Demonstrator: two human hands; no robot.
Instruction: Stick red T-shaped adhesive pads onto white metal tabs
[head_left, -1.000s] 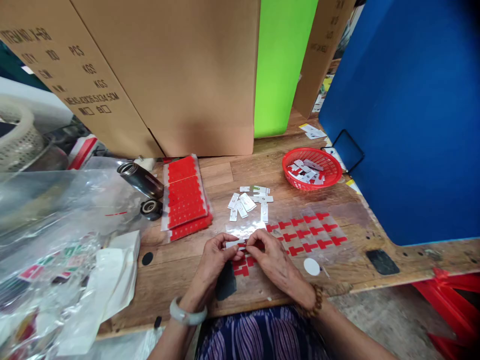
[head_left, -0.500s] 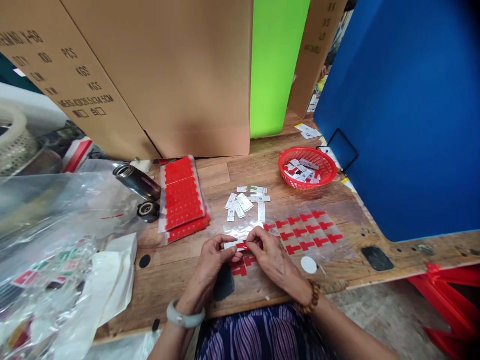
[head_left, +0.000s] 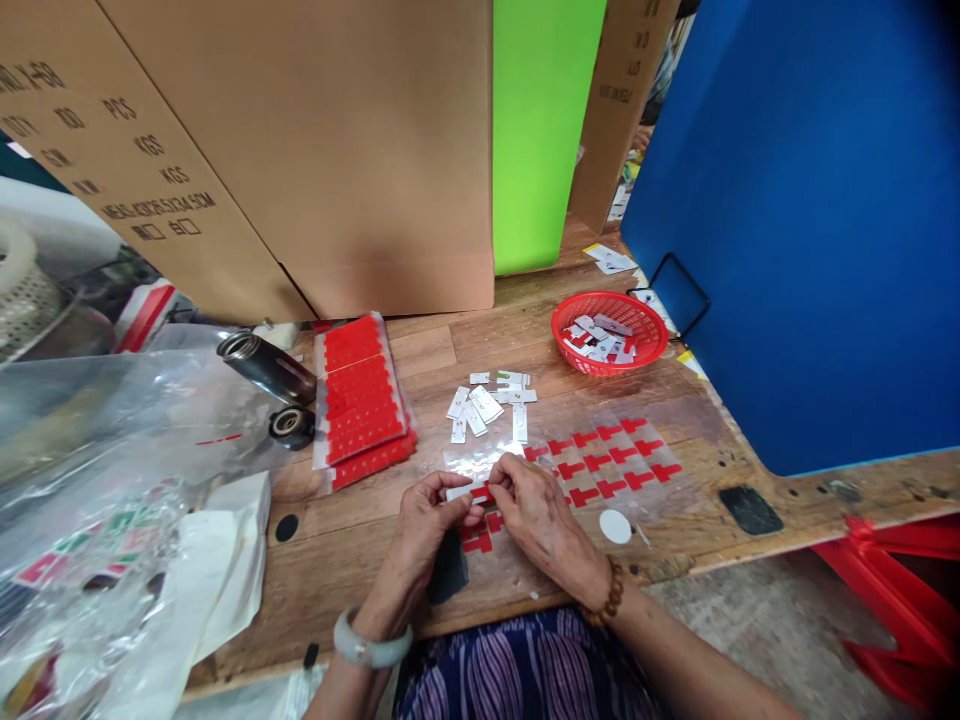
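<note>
Between thumb and fingers, my left hand pinches a small white card piece. My right hand is closed on a red sticker that lies against the piece's right end. Both hands are over a clear sheet carrying rows of red T-shaped stickers, partly hidden by my right hand. Just beyond my fingers lies a loose pile of white pieces, some with small printing.
A red basket of white and red pieces stands at the back right. Stacked red sticker sheets, a dark flask and its cap are left. Cardboard and a blue panel wall the table.
The view has shifted slightly. Both hands keep their grip by the white card piece, with my right fingertips a little changed at the red sticker.
</note>
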